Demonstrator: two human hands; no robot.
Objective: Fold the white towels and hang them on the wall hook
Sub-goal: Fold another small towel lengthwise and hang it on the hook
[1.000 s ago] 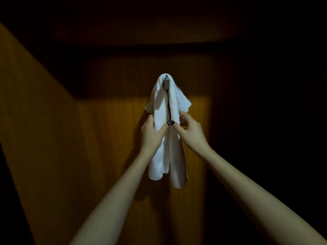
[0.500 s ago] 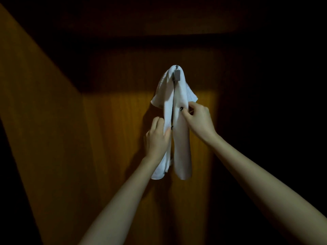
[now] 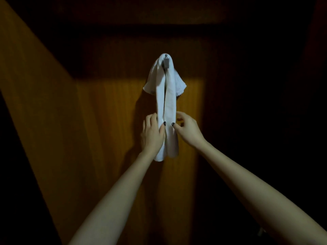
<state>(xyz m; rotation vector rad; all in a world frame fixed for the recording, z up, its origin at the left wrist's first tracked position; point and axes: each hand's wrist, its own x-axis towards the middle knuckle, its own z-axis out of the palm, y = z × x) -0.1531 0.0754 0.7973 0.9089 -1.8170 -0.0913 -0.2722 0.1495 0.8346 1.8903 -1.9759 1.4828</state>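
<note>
A white towel point(image 3: 167, 96) hangs folded over a small metal wall hook point(image 3: 166, 63), its two halves dropping side by side down the wooden wall. My left hand point(image 3: 151, 134) holds the left half low down, thumb on the front and fingers behind it. At the same height, my right hand point(image 3: 188, 130) pinches the right half between thumb and curled fingers. The towel's lower ends hang just below both hands.
A wooden wall panel point(image 3: 109, 121) behind the towel is lit in a narrow patch. Another wooden panel point(image 3: 35, 103) angles in on the left. Everything above and to the right is dark.
Both hands have slid down the towel to the same height. The two halves now hang straighter and closer together.
</note>
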